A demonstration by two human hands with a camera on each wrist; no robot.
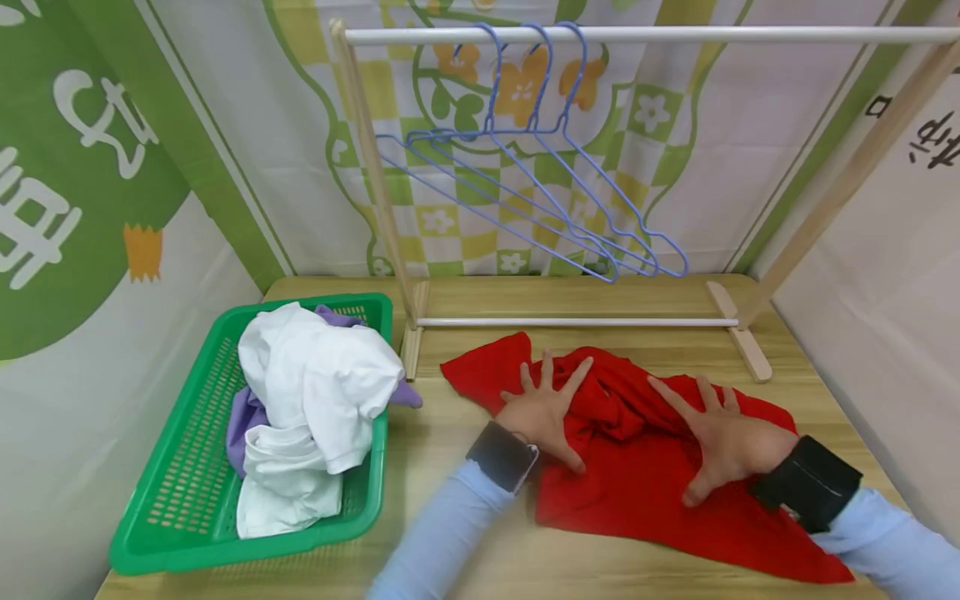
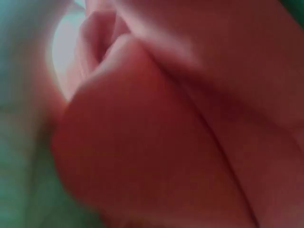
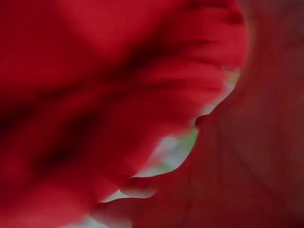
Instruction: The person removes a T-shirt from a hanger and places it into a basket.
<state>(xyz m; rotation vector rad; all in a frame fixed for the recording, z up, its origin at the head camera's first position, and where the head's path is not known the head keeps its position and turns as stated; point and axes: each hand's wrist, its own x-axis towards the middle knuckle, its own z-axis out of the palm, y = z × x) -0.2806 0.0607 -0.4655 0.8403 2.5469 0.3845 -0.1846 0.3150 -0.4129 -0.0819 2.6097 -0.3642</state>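
A crumpled red garment point(image 1: 622, 492) lies spread across the right half of the wooden table, with folds bunched in its middle. Its exact cut is hard to make out. My left hand point(image 1: 538, 412) rests on its left part with fingers spread wide. On the right part lies my right hand point(image 1: 731, 437), its fingers also splayed and the thumb pointing toward me. In the left wrist view blurred red cloth point(image 2: 142, 133) fills most of the picture. The right wrist view shows red folds point(image 3: 118, 95) beside the dark, blurred right hand point(image 3: 237, 156).
A green basket point(image 1: 142, 500) at the left holds white clothes point(image 1: 322, 375) and purple cloth point(image 1: 243, 417). Behind the garment stands a wooden rack with a white rail point(image 1: 712, 34), from which three blue hangers point(image 1: 536, 125) hang. Its right foot point(image 1: 738, 333) stands near the garment.
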